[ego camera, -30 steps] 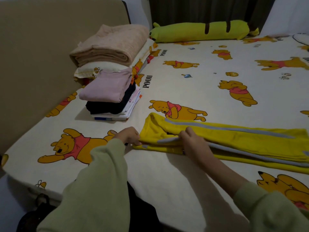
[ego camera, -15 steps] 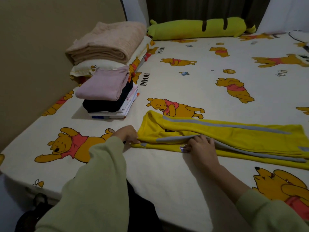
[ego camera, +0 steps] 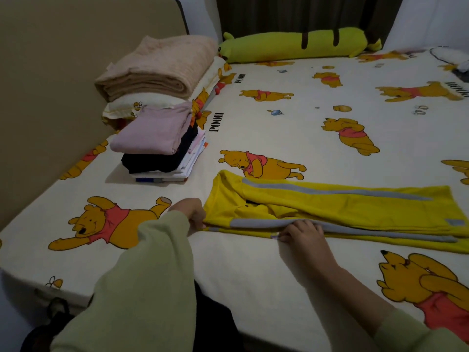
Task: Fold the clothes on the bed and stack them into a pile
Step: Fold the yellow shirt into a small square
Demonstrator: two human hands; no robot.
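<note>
Left hand pinching waist end of long yellow grey-striped trousers; right hand apparently gripping near edge. Risk: uneven tugging skews aligned legs, spoiling fold.

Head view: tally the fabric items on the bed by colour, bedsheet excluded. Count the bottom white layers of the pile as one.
Yellow: 1, trousers
Pink: 1, folded top
Black: 1, folded garment
White: 1, bottom layers
Beige: 1, blanket
Cream: 1, pillow
Green: 1, plush bolster
Total: 7
</note>
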